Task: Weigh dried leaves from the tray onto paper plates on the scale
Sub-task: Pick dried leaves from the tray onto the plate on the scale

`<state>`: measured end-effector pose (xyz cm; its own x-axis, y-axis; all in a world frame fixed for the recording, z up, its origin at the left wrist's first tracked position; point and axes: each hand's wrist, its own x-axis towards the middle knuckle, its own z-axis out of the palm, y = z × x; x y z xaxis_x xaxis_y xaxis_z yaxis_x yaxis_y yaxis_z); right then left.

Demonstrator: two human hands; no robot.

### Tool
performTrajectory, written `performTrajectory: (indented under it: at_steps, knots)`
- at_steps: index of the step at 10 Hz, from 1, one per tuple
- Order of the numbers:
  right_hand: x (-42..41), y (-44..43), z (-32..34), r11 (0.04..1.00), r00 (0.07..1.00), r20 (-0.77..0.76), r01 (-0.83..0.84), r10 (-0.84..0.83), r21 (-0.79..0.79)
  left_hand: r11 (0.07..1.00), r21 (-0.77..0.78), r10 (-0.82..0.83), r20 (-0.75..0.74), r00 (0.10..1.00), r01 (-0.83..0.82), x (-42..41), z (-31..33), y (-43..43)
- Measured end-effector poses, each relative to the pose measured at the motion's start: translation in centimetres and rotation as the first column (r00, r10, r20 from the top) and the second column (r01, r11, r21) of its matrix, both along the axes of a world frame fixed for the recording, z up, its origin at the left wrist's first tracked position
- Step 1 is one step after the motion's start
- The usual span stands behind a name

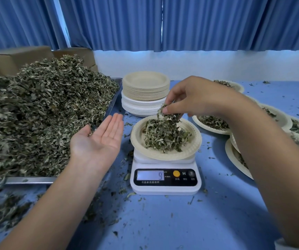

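Seen from the scale, the widest free room lies at 6 o'clock: blue table with only leaf crumbs. At 9 o'clock the tray and its high heap of dried leaves wall off that side. The left hand, flat and palm up, fills the narrow gap between tray and scale. At 12 o'clock a stack of plates stands close. From 2 to 4 o'clock filled plates crowd the table. The right hand, pinching leaves, occupies the air over the weighing plate.

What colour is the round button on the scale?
Yellow-orange button, clearest in the head view.
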<state>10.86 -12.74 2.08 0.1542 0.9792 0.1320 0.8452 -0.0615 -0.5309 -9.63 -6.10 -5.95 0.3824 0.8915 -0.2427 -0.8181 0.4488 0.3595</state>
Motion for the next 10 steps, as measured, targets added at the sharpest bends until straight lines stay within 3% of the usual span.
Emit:
performTrajectory:
  at_steps: [3, 5, 8, 10]
  knots:
    - [-0.1, 0.2, -0.2, 1.000, 1.000, 0.010, -0.002, 0.002, -0.002, 1.000, -0.008, 0.000, 0.002, 1.000, 0.000, -0.1, 0.0, -0.1]
    - [0.0, 0.3, 0.0, 0.996, 0.999, -0.046, 0.001, 0.003, 0.092, 1.000, -0.007, -0.004, -0.005, 1.000, 0.004, 0.0, 0.0, -0.1]
    - [-2.1, 1.7, -2.0, 0.960, 0.936, -0.349, 0.134, -0.042, 0.244, 1.000, -0.029, 0.011, -0.053, 0.999, -0.012, 0.3, 0.2, -0.5]
    - [-5.5, 3.9, -1.8, 0.922, 0.839, -0.544, 0.211, 0.001, 0.326, 0.997, -0.074, -0.013, -0.058, 0.998, 0.009, 0.8, 0.3, -0.8]
